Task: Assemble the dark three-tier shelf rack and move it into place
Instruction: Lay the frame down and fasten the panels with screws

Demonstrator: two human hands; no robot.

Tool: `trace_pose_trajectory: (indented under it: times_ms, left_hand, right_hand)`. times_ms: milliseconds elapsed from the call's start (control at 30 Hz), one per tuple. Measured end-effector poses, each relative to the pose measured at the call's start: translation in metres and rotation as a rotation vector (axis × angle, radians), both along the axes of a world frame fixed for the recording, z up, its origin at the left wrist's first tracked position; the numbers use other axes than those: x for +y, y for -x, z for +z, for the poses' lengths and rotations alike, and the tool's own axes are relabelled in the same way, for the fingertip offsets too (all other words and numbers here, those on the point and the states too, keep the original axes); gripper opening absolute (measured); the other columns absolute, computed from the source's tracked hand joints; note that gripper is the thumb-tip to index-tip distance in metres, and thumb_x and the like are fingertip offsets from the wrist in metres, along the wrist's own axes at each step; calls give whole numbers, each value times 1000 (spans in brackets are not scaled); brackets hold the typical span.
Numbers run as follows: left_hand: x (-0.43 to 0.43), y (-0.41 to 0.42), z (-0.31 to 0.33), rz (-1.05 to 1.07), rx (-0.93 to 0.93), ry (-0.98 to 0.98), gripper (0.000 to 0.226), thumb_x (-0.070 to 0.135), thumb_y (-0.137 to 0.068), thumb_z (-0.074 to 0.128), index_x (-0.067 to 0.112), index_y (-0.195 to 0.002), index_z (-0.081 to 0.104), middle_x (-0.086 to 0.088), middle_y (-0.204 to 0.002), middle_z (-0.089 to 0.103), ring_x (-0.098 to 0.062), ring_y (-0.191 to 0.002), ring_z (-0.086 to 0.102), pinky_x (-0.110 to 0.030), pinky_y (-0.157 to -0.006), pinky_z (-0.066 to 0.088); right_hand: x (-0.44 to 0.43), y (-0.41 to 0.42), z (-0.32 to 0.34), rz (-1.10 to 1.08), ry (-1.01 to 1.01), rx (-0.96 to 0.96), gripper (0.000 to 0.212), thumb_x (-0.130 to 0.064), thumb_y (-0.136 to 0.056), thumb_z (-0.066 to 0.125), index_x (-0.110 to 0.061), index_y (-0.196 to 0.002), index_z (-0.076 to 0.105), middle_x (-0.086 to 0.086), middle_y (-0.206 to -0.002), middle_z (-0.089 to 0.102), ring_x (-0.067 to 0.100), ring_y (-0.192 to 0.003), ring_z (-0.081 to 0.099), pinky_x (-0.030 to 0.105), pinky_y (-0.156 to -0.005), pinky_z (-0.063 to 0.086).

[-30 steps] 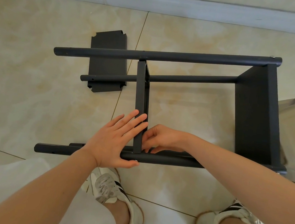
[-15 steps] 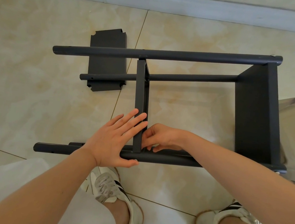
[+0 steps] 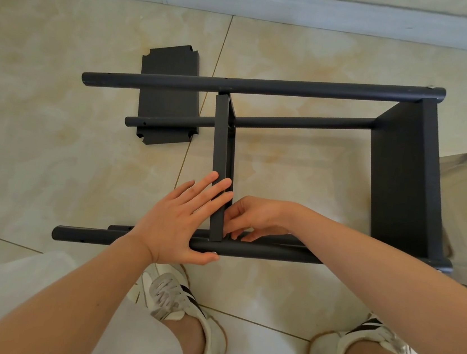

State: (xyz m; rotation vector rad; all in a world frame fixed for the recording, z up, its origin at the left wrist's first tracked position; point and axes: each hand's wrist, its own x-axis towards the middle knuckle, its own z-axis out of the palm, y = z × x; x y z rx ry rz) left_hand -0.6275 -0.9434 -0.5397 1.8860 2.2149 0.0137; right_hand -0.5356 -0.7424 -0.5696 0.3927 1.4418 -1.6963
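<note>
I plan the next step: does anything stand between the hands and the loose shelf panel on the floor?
Yes. The rack's two far poles cross over the loose panel, so it probably must slide out sideways.

rack [image 3: 267, 86] on side, floor; left hand [image 3: 180, 220] flat against middle shelf [image 3: 220, 146]; right hand [image 3: 253, 217] curled at joint

Rack [image 3: 296, 89] laid sideways on the floor [image 3: 55, 131], loose panel [image 3: 171, 63] beneath its left ends — middle shelf [image 3: 222, 146] flanked by left hand [image 3: 173, 222], right hand [image 3: 254, 216].
</note>
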Motion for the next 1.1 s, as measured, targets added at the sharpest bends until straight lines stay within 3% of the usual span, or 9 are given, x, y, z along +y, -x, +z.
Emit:
trace_pose_trajectory:
  times_ms: [200,500,700,900,1100]
  left_hand:
    - [0,0,0,0,1,-6,104,80,-83,44,21,-162,12,1,-170,3,-23,-157,-1,-43,-123,11]
    - [1,0,-1,2,2,-10,104,81,-83,43,23,-162,8,2,-170,1,-23,-157,-1,-42,-123,10]
    - [0,0,1,4,-11,-6,103,80,-83,44,22,-161,9,1,-170,3,-23,-157,0,-43,-123,13]
    - [1,0,2,2,-8,6,103,80,-83,44,22,-161,10,1,-170,3,-23,-157,0,-43,-123,14]
    - [1,0,1,3,-1,11,104,80,-83,44,22,-162,9,2,-170,1,-23,-157,-1,-42,-123,11]
  right_hand:
    - [-2,0,-2,0,0,-20,11,-18,-95,65,-18,-92,75,-3,-90,73,12,-89,64,36,-96,51]
    - [-4,1,-4,28,-56,-4,15,-24,-97,61,-14,-93,72,-1,-87,70,12,-87,64,31,-86,53]
    - [-3,3,-6,13,-47,-9,19,-21,-94,65,-8,-104,73,2,-94,71,12,-89,65,36,-95,52]
    - [0,2,-4,3,8,-23,9,-18,-92,67,-17,-90,76,-1,-89,72,12,-88,64,35,-91,52]
    - [-3,2,-3,6,-20,-41,11,-18,-93,66,-11,-98,74,3,-94,72,15,-91,66,38,-97,51]
